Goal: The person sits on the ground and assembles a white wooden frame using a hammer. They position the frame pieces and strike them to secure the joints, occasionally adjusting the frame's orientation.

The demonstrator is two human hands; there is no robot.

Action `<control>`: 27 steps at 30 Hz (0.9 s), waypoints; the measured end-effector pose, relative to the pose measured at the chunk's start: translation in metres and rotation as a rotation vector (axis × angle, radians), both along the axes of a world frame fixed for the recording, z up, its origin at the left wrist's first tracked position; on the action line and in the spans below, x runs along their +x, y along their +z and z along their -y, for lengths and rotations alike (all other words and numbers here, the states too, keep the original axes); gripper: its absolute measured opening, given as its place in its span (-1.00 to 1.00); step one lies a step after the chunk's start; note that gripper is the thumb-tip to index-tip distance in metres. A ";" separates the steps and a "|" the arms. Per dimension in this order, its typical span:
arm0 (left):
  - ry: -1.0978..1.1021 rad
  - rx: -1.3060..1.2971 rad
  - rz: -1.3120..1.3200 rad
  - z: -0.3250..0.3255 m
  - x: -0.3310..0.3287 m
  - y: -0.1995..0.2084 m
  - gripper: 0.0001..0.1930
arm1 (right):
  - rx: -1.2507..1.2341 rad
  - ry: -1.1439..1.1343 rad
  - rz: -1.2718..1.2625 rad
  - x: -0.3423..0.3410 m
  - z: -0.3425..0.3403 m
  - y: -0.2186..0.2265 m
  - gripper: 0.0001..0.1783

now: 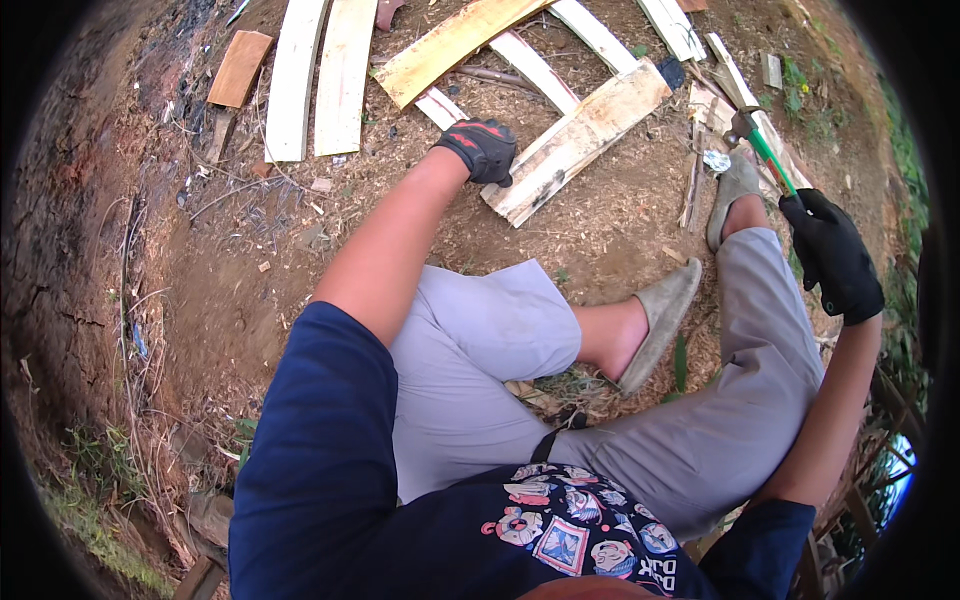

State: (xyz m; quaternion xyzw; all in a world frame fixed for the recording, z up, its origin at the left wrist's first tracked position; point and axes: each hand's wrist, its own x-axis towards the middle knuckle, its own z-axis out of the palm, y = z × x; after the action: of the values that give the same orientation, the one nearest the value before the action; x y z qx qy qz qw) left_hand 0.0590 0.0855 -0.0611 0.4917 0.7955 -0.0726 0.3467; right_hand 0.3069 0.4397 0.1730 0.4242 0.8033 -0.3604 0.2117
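Observation:
My left hand [482, 150], in a black glove with red marks, is closed at the near left end of a stained, rough wooden plank [585, 140]. Its fingers are curled, and the grip on the plank's edge is partly hidden. The plank slants up to the right, and a small dark piece [670, 73] touches its far end. Out to the right, my right hand [835, 255], in a black glove, is wrapped around the green handle of a hammer [772, 160]. The hammer's metal head points up and left, over the area by my right shoe.
Pale boards [342, 80] lie at the far left, beside a short brown wood piece [240, 68]. A yellowish plank [455, 50] crosses other strips at the top. My legs and grey shoes [660, 325] rest on dirt scattered with wood chips. Crumpled foil [716, 161] lies near my right foot.

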 end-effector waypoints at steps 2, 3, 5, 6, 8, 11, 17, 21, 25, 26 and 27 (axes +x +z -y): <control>0.004 0.008 0.037 -0.001 0.000 0.000 -0.58 | -0.010 0.004 0.007 0.000 -0.001 0.001 -0.54; 0.005 0.011 0.057 -0.001 0.000 0.002 -0.58 | -0.009 0.022 0.012 -0.001 -0.001 0.001 -0.55; 0.070 -0.006 0.120 0.000 -0.004 0.001 -0.60 | -0.005 0.058 0.025 -0.004 -0.001 0.002 -0.56; 0.078 -0.002 0.148 0.002 -0.007 -0.001 -0.61 | -0.006 0.046 0.027 -0.005 0.003 0.005 -0.55; 0.096 0.016 0.176 0.005 -0.009 -0.001 -0.62 | -0.014 0.025 0.026 -0.009 0.011 0.011 -0.55; 0.106 0.010 0.213 0.005 -0.013 -0.003 -0.62 | -0.055 0.020 0.040 -0.006 0.005 0.011 -0.55; 0.107 -0.050 0.204 0.001 -0.014 -0.002 -0.62 | -0.016 -0.001 0.021 -0.003 0.006 0.008 -0.56; 0.123 -0.063 0.250 0.000 -0.016 -0.003 -0.68 | -0.051 0.021 0.038 -0.001 0.000 0.006 -0.54; 0.142 -0.008 0.242 0.004 -0.017 -0.004 -0.74 | -0.053 0.050 0.027 -0.004 0.006 0.009 -0.58; 0.141 -0.010 0.232 0.003 -0.017 -0.005 -0.75 | -0.052 0.046 0.017 -0.004 0.008 0.011 -0.60; 0.140 -0.012 0.221 0.002 -0.016 -0.005 -0.76 | -0.055 0.046 0.023 -0.003 0.005 0.010 -0.58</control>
State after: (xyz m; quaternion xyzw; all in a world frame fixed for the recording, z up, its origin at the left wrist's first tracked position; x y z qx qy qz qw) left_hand 0.0429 0.0835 -0.0660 0.4380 0.7842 0.0016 0.4395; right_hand 0.3041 0.4347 0.1830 0.4038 0.8001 -0.3726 0.2408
